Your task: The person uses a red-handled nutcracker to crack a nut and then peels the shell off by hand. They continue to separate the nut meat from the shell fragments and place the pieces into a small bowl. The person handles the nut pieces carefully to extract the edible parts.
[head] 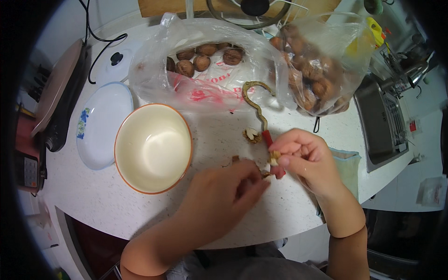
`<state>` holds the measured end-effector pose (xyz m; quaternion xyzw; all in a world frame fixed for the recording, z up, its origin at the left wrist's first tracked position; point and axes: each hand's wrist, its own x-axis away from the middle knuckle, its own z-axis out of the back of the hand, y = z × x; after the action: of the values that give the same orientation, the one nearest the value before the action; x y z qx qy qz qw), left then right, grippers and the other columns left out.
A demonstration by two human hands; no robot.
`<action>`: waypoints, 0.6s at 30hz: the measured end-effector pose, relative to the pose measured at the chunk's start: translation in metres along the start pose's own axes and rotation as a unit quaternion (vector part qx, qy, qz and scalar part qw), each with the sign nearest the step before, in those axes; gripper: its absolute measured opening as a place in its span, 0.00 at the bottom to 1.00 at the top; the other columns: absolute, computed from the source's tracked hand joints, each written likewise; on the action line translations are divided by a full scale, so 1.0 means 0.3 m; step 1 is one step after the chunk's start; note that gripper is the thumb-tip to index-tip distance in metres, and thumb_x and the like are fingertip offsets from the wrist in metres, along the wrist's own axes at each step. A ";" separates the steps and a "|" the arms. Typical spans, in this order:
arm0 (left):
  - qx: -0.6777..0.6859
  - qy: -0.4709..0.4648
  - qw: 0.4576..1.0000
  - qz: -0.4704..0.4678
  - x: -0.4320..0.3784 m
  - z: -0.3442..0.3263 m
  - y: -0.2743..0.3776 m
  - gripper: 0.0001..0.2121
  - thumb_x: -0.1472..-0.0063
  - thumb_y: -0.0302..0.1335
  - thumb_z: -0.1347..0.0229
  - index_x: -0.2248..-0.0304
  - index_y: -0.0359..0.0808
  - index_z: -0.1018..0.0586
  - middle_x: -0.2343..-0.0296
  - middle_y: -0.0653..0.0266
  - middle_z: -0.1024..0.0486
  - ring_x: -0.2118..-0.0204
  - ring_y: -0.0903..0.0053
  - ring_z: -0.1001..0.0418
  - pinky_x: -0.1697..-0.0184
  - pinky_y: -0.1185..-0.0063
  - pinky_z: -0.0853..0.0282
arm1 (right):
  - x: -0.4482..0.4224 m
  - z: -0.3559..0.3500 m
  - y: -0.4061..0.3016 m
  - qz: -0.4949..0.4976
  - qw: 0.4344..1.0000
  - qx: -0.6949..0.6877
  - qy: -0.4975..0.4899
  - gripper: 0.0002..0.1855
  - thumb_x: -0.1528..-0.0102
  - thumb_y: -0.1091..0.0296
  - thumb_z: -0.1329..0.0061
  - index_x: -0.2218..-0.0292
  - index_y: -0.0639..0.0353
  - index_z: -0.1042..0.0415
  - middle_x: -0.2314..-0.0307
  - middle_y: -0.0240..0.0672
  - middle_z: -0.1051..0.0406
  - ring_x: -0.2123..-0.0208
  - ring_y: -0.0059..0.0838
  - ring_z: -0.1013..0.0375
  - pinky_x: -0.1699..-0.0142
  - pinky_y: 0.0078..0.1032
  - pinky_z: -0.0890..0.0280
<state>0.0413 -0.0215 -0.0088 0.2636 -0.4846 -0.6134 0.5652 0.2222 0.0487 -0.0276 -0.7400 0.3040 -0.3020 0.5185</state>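
My right hand (311,161) pinches a piece of walnut (274,158) between thumb and fingers. Close by on its left, my left hand (231,189) is blurred, with the fingers curled. A bit of brown shell (266,174) shows at its fingertips; whether it is held cannot be made out. Between and beyond the hands lies a metal nutcracker (259,112) with red grips, partly hidden by my right hand. Just left of its grip rests a cracked walnut half (252,135) with pale kernel showing. A deep cream bowl (153,148) with an orange rim stands left of my hands.
Behind lie an open plastic bag (150,84) with several whole walnuts (202,63) and a fuller bag (322,84). An oval white dish (101,129) sits left, partly behind the bowl. A green cloth (346,171) and a steel sink (376,140) are on the right.
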 end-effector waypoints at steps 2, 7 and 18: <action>-0.108 -0.147 0.983 0.000 0.008 0.008 -0.001 0.05 0.46 0.28 0.50 0.73 0.34 0.29 0.79 0.61 0.28 0.78 0.73 0.29 0.76 0.77 0.35 | -0.008 0.015 0.007 -0.001 1.000 -0.017 0.020 0.09 0.50 0.77 0.56 0.64 0.66 0.34 0.77 0.33 0.29 0.76 0.20 0.29 0.74 0.12 0.39; -0.085 0.029 0.991 -0.099 -0.007 -0.049 -0.025 0.04 0.48 0.26 0.49 0.72 0.35 0.28 0.79 0.62 0.30 0.78 0.71 0.29 0.76 0.76 0.35 | -0.012 0.029 0.020 0.012 0.999 -0.039 0.017 0.10 0.49 0.75 0.56 0.63 0.64 0.35 0.78 0.32 0.29 0.75 0.21 0.28 0.77 0.11 0.42; -0.001 0.247 0.952 -0.182 -0.032 -0.039 -0.057 0.04 0.50 0.18 0.48 0.73 0.33 0.26 0.77 0.66 0.29 0.78 0.83 0.29 0.78 0.86 0.35 | 0.004 -0.030 0.023 0.060 0.998 -0.018 -0.026 0.07 0.49 0.80 0.57 0.66 0.66 0.36 0.72 0.37 0.30 0.71 0.22 0.29 0.68 0.17 0.34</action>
<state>0.0462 -0.0177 -0.0309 0.4898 -0.2728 -0.6219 0.5467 0.2150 0.0407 -0.0316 -0.7372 0.3395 -0.2457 0.5300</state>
